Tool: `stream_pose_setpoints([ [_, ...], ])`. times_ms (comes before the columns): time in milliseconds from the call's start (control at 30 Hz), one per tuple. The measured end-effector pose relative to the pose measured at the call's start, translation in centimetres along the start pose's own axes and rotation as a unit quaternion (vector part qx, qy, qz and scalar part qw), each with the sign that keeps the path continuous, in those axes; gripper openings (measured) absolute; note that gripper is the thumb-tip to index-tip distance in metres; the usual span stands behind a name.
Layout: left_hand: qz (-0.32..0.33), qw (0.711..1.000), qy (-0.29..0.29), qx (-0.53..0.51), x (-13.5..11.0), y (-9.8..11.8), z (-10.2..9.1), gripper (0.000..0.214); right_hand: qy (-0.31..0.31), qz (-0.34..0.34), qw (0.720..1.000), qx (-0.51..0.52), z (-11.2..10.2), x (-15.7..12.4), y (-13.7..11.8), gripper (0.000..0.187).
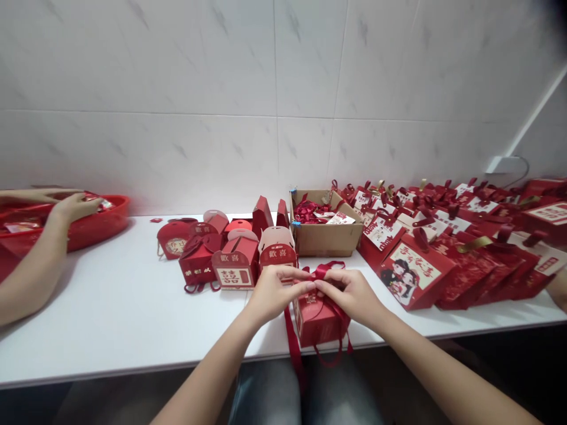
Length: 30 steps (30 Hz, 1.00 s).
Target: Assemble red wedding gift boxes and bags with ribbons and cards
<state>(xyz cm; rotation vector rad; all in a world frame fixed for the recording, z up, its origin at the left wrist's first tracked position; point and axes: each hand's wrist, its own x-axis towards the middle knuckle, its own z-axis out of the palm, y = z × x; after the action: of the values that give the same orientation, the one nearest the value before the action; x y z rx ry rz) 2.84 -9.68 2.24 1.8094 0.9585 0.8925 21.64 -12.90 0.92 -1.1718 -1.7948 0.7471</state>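
A small red gift box (pixel 316 321) stands at the near edge of the white table (pixel 124 313), right in front of me. A dark red ribbon (pixel 326 270) is looped on top of it, and its ends hang down over the table edge. My left hand (pixel 274 290) pinches the ribbon from the left. My right hand (pixel 348 292) pinches it from the right. Both hands meet above the box, fingers closed on the ribbon.
Several small red boxes (pixel 234 260) stand behind my hands. A cardboard box (pixel 325 236) holds red ribbons and cards. Rows of finished red boxes (pixel 443 248) fill the right side. At far left another person's hand (pixel 73 206) reaches into a red basket (pixel 101 221).
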Motion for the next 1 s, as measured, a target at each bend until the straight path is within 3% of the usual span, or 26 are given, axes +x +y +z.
stream_pose_setpoints([
  [100, 0.016, 0.999, 0.012, -0.034, 0.1, -0.4, 0.7, 0.019, 0.034, 0.013, 0.996, 0.081, 0.4, -0.2, 0.6, 0.021],
  [167, 0.029, 0.999, 0.016, -0.042, 0.0, -0.6, 1.2, 0.017, 0.058, 0.01, 0.992, 0.116, 0.6, -0.3, 1.0, 0.027],
  [267, 0.04, 0.997, 0.014, -0.061, -0.3, -0.8, 1.8, 0.016, 0.084, -0.011, 0.993, 0.08, 0.6, -0.5, 1.3, 0.026],
  [467, 0.009, 0.992, 0.028, -0.126, -0.3, -0.6, 2.4, 0.022, 0.078, -0.041, 0.996, 0.029, 0.3, -0.6, 0.9, 0.013],
  [700, 0.05, 0.996, 0.058, -0.042, -0.3, 0.0, 2.5, 0.008, 0.013, -0.031, 0.999, -0.039, -1.1, -0.5, 0.1, 0.016],
  [867, 0.07, 0.996, 0.062, 0.011, -0.2, 0.4, 2.4, 0.007, 0.029, -0.064, 0.988, -0.137, -1.4, -0.5, -0.1, 0.009],
  [1000, 0.162, 0.966, 0.113, 0.168, -0.2, 0.1, 2.5, 0.009, 0.037, -0.094, 0.974, -0.202, -1.2, -1.0, -0.2, 0.011],
])
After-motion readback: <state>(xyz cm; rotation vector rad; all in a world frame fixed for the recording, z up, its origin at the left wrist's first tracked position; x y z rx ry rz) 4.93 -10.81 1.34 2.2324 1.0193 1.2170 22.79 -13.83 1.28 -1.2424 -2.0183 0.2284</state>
